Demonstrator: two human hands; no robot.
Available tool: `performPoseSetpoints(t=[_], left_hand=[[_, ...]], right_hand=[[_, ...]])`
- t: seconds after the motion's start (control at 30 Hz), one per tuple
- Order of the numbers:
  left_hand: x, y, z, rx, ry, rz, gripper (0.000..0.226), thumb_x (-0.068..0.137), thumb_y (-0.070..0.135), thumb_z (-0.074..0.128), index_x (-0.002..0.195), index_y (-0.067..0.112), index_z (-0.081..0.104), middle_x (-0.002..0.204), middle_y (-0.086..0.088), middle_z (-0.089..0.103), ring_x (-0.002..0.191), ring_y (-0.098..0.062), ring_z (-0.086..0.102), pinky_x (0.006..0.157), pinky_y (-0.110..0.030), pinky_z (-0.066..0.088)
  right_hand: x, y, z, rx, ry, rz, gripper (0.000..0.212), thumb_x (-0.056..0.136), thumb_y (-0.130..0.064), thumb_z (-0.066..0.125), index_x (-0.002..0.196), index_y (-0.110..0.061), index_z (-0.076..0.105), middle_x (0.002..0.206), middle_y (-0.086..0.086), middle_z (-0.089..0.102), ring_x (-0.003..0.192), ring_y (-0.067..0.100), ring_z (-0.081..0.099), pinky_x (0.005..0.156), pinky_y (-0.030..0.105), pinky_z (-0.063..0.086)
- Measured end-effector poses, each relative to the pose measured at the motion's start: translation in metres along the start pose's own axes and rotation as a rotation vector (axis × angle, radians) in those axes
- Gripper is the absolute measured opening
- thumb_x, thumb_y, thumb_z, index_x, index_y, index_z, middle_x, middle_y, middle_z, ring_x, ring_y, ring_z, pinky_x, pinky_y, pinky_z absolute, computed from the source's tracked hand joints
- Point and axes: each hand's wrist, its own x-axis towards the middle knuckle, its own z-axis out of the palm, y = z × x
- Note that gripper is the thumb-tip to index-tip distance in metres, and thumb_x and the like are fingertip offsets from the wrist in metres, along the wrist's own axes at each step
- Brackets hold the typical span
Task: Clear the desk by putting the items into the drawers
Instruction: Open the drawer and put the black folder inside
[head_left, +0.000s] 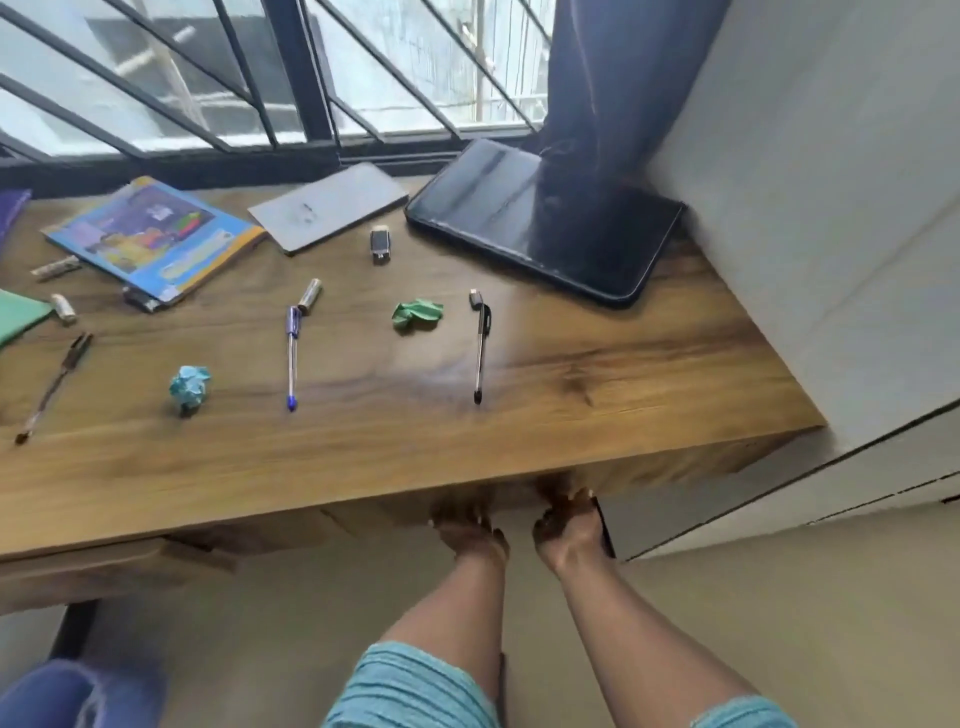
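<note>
The wooden desk (415, 441) carries a blue pen (292, 358), a black pen (480, 348), a brown pen (54, 387), a green paper ball (417, 314), a light blue paper ball (189, 387), a battery (309, 296) and a small USB stick (380, 244). Further back lie a colourful book (156, 239), a grey notebook (328, 205) and a black tablet (545, 223). Below the front edge, my left hand (470, 535) and my right hand (569, 530) are side by side, fingers curled on the drawer front (374, 512). Their fingertips are hidden under the desktop.
Two more batteries (63, 307) and a green sheet (18, 314) lie at the left edge. A dark curtain (613, 104) hangs onto the tablet. A white cabinet (831, 260) borders the desk on the right, and a barred window runs behind. A second drawer front (104, 566) shows lower left.
</note>
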Motion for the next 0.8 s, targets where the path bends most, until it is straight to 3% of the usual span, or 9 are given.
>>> performPoseSetpoints(t=[0.07, 0.13, 0.23, 0.33, 0.47, 0.6, 0.67, 0.73, 0.8], left_hand=[[0.006, 0.002, -0.001, -0.225, -0.023, -0.027, 0.036, 0.093, 0.044, 0.031, 0.066, 0.025, 0.048, 0.08, 0.009, 0.055, 0.074, -0.012, 0.051, 0.083, -0.031, 0.027], [0.014, 0.002, -0.007, -0.307, -0.053, -0.039, 0.033, 0.089, 0.043, 0.037, 0.064, 0.024, 0.046, 0.068, 0.009, 0.051, 0.064, -0.011, 0.05, 0.066, -0.028, 0.028], [0.021, 0.004, -0.012, -0.334, -0.12, -0.033, 0.027, 0.084, 0.043, 0.042, 0.064, 0.025, 0.043, 0.064, 0.006, 0.05, 0.05, -0.013, 0.047, 0.054, -0.025, 0.027], [0.017, 0.006, -0.013, -0.317, -0.145, -0.03, 0.028, 0.081, 0.047, 0.042, 0.063, 0.025, 0.043, 0.068, 0.005, 0.047, 0.058, -0.016, 0.043, 0.055, -0.028, 0.025], [0.007, 0.01, -0.014, -0.324, -0.161, -0.045, 0.051, 0.088, 0.065, 0.027, 0.072, 0.025, 0.054, 0.052, 0.002, 0.06, 0.06, -0.015, 0.044, 0.057, -0.024, 0.029], [0.008, 0.002, -0.025, -0.324, -0.225, -0.005, 0.067, 0.086, 0.074, 0.017, 0.078, 0.019, 0.054, 0.072, -0.005, 0.052, 0.06, -0.018, 0.04, 0.059, -0.025, 0.03], [0.006, -0.006, -0.031, -0.29, -0.205, 0.028, 0.073, 0.084, 0.077, 0.011, 0.084, 0.02, 0.056, 0.082, -0.007, 0.054, 0.069, -0.02, 0.046, 0.078, -0.025, 0.039], [0.003, -0.015, -0.04, -0.258, -0.159, 0.045, 0.081, 0.082, 0.079, 0.009, 0.113, 0.02, 0.058, 0.11, -0.009, 0.06, 0.103, -0.021, 0.055, 0.11, -0.028, 0.03], [-0.01, -0.028, -0.054, -0.247, -0.119, 0.033, 0.089, 0.083, 0.078, 0.009, 0.138, 0.019, 0.045, 0.136, -0.005, 0.051, 0.127, -0.02, 0.046, 0.116, -0.029, 0.02]], right_hand=[[0.017, 0.004, -0.001, 0.028, -0.01, 0.028, 0.047, 0.102, -0.035, 0.017, 0.122, -0.019, 0.056, 0.133, 0.009, 0.049, 0.118, 0.017, 0.051, 0.104, 0.025, 0.031], [0.03, 0.011, -0.003, 0.074, -0.015, 0.028, 0.051, 0.101, -0.038, 0.016, 0.138, -0.017, 0.045, 0.141, 0.006, 0.046, 0.137, 0.022, 0.035, 0.118, 0.033, 0.014], [0.043, 0.018, -0.01, 0.178, 0.032, 0.049, 0.05, 0.099, -0.047, 0.024, 0.119, -0.016, 0.058, 0.109, 0.006, 0.064, 0.113, 0.023, 0.056, 0.115, 0.037, 0.029], [0.049, 0.02, -0.014, 0.177, 0.034, 0.039, 0.044, 0.099, -0.047, 0.026, 0.102, -0.019, 0.06, 0.092, 0.003, 0.065, 0.091, 0.019, 0.059, 0.095, 0.03, 0.042], [0.046, 0.016, -0.02, 0.14, -0.019, 0.024, 0.044, 0.101, -0.044, 0.023, 0.089, -0.021, 0.058, 0.079, 0.001, 0.065, 0.079, 0.016, 0.053, 0.073, 0.022, 0.037], [0.037, 0.02, -0.046, 0.087, 0.005, 0.073, 0.051, 0.101, -0.044, 0.021, 0.077, -0.01, 0.052, 0.075, 0.008, 0.051, 0.065, 0.019, 0.046, 0.071, 0.022, 0.038], [0.028, 0.021, -0.058, 0.054, 0.002, 0.094, 0.051, 0.101, -0.044, 0.023, 0.07, -0.012, 0.049, 0.07, 0.007, 0.046, 0.06, 0.018, 0.044, 0.058, 0.021, 0.032], [0.016, 0.019, -0.06, -0.003, 0.022, 0.055, 0.043, 0.102, -0.039, 0.026, 0.074, -0.017, 0.051, 0.073, 0.005, 0.048, 0.061, 0.016, 0.044, 0.055, 0.021, 0.028], [0.0, 0.017, -0.064, -0.099, 0.087, -0.071, 0.039, 0.103, -0.03, 0.023, 0.102, -0.015, 0.059, 0.101, 0.01, 0.059, 0.088, 0.019, 0.056, 0.074, 0.024, 0.042]])
